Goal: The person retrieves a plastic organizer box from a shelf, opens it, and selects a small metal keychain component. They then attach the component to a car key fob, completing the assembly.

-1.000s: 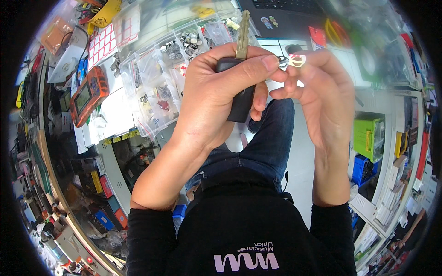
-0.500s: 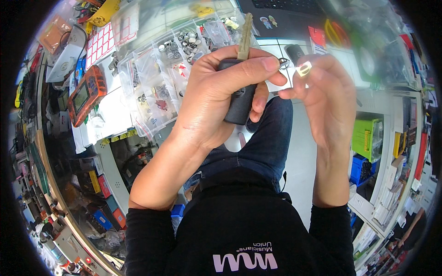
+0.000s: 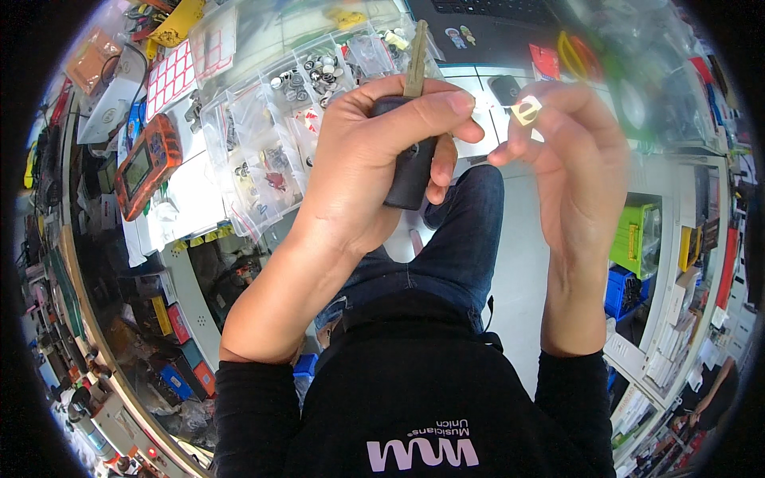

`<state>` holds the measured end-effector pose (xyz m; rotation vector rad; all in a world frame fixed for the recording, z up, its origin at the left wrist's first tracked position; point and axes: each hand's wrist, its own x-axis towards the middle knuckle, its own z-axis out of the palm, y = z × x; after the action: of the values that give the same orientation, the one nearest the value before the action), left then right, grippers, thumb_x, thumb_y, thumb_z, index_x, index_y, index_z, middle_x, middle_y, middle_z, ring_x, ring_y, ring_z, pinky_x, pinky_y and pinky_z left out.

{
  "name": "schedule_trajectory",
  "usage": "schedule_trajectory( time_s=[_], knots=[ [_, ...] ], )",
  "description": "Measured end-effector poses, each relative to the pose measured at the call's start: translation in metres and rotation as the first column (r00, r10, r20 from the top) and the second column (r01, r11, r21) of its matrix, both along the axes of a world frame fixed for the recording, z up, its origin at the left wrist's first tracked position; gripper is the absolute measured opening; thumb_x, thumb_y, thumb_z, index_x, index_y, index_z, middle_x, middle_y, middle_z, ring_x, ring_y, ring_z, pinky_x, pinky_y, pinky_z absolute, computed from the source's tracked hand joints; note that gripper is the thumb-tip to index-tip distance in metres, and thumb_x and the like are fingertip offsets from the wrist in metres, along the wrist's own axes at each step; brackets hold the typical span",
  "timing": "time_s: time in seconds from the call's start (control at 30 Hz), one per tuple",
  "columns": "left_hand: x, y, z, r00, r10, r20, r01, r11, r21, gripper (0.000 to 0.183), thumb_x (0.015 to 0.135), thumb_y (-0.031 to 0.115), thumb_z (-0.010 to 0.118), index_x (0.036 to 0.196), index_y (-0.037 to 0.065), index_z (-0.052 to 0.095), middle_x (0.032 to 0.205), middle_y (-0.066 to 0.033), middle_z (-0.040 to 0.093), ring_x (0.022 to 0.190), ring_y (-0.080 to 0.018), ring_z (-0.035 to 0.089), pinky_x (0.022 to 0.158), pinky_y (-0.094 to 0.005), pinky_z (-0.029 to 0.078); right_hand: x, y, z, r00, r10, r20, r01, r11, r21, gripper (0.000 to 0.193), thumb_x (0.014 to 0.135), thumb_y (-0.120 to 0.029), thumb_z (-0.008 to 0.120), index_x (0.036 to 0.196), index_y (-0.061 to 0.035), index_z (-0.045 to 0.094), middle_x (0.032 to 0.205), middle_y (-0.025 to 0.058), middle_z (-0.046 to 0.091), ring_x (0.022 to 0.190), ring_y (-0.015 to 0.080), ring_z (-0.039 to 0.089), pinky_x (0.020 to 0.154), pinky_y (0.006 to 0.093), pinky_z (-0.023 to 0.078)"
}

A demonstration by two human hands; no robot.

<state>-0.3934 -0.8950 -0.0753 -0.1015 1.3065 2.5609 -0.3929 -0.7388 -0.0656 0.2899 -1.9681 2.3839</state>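
Observation:
My left hand (image 3: 351,151) is closed around a car key (image 3: 408,177) with a black fob. Its metal blade (image 3: 417,60) sticks up past my thumb, pointing away from me. To the right, my right hand (image 3: 586,151) pinches a small pale yellow piece (image 3: 523,118) with a dark oval mark on it between thumb and forefinger. A thin dark tip (image 3: 477,159) shows beside its lower fingers; I cannot make out what it belongs to. The two hands are a short gap apart, above the table edge.
Behind my left hand lies a clear compartment box (image 3: 263,151) of small parts. An orange handheld device (image 3: 148,167) is at the left. A laptop (image 3: 494,40), a dark key fob (image 3: 504,89) and a red packet (image 3: 544,62) are beyond. Green (image 3: 640,231) and blue bins (image 3: 625,292) stand right.
The right hand has shifted slightly right and tilted the small piece. A round dark emblem seen between the hands no longer shows there. The key has moved slightly left and up.

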Motion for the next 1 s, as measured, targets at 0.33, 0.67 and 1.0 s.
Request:
schedule_trajectory(
  time_s=[0.33, 0.67, 1.0],
  knots=[
    [0.0, 0.001, 0.003, 0.999, 0.019, 0.036, -0.021, 0.997, 0.07, 0.014, 0.079, 0.016, 0.061, 0.082, 0.003, 0.057, 0.071, -0.0066, 0.058, 0.046, -0.0083, 0.044, 0.036, -0.0211, 0.036, 0.01, -0.007, -0.006, 0.935, 0.005, -0.355, 0.086, 0.966, 0.242, 0.01, 0.08, -0.004, 0.053, 0.086, 0.004, 0.051, 0.089, 0.0134, 0.054, 0.07, 0.0155, 0.057, 0.062, 0.0308, 0.054],
    [0.001, -0.001, 0.004, 0.999, 0.006, 0.033, -0.008, 0.998, 0.058, 0.014, 0.08, 0.015, 0.06, 0.085, 0.003, 0.058, 0.071, -0.0076, 0.059, 0.046, -0.0087, 0.045, 0.036, -0.0219, 0.036, 0.001, 0.003, 0.0, 0.999, -0.046, -0.013, 0.045, 0.994, -0.095, 0.012, 0.082, -0.011, 0.049, 0.083, 0.0009, 0.052, 0.084, 0.0099, 0.054, 0.066, 0.0139, 0.054, 0.062, 0.0305, 0.05],
    [0.002, 0.001, 0.008, 0.999, 0.032, -0.024, -0.032, 0.999, 0.016, 0.015, 0.078, 0.012, 0.062, 0.087, 0.0, 0.059, 0.072, -0.0122, 0.061, 0.043, -0.0103, 0.046, 0.035, -0.0226, 0.036, 0.011, 0.007, 0.007, 0.998, -0.041, -0.051, 0.05, 0.984, 0.171, 0.01, 0.073, 0.003, 0.064, 0.08, 0.0013, 0.057, 0.08, 0.0061, 0.059, 0.071, 0.0079, 0.054, 0.068, 0.021, 0.043]
  ],
)
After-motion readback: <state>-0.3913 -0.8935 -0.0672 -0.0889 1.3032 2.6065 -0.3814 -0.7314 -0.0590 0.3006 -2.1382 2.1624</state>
